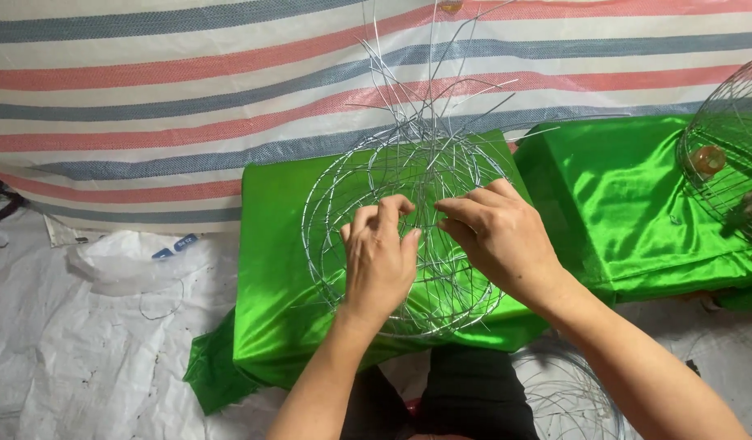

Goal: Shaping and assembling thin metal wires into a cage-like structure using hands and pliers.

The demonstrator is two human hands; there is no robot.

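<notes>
A round frame of thin silver wire [408, 175] rests on a folded bright green satin cloth [270, 269] in front of me. Loose wire ends stick up from its far side. My left hand [380, 257] pinches wires near the frame's middle, thumb and fingers closed on them. My right hand [498, 236] grips neighbouring wires just to the right, fingertips almost touching the left hand's.
A second green cloth [628, 204] lies to the right, with another wire cage [730, 147] on it. More wire rings [567, 395] lie on the floor by my knee. A striped tarp [148, 98] covers the back; white sheeting [91, 358] with a plastic bag lies left.
</notes>
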